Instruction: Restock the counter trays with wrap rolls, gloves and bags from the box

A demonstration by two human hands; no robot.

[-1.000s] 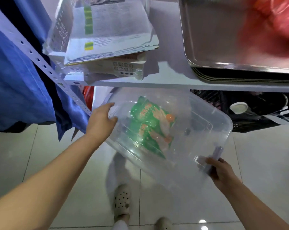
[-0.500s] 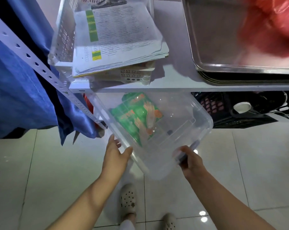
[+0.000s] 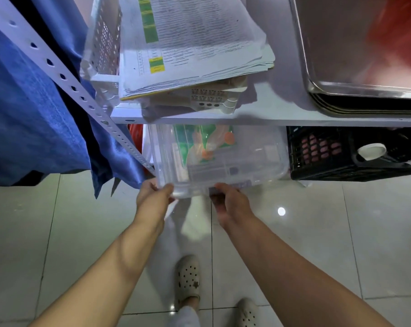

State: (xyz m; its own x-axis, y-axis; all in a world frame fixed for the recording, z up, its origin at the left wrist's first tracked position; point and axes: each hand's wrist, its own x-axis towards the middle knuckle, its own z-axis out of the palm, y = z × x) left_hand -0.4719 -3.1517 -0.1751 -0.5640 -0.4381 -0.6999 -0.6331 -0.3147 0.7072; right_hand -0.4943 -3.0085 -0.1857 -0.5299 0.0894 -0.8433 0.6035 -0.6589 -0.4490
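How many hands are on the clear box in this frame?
2. The left hand grips the near left corner of the clear box; the right hand holds its near edge, nearer the middle. No other hand shows.

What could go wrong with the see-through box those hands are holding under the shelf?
The left hand and right hand grip only the near edge of the clear box, so it might tip or slip toward the shoes. It sits close under the shelf edge and beside the black crate, so it could bump either. A bump might jostle the paper stack overhanging above.
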